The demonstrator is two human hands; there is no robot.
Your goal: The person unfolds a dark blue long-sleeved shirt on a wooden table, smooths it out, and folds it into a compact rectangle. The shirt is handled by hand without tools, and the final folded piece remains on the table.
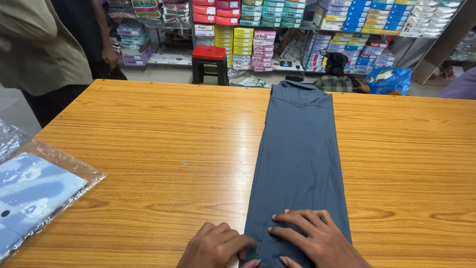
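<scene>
The grey folded garment (297,159) lies in a long narrow strip on the wooden surface (148,149), its long axis running from 6 o'clock near the person straight out to 12 o'clock, collar end at the far edge. At 9 o'clock a clear plastic packet (34,193) with a pale blue patterned cloth inside lies flat at the surface's edge. At 12 o'clock, shelves carry stacked flat boxes (248,34) in red, yellow, pink, green and blue, with a red-topped stool (209,62) in front and a blue bag (389,79) at 1 o'clock. The left hand (215,245) curls its fingers at the garment's near left edge. The right hand (317,238) presses flat, fingers spread on the cloth, gripping nothing.
</scene>
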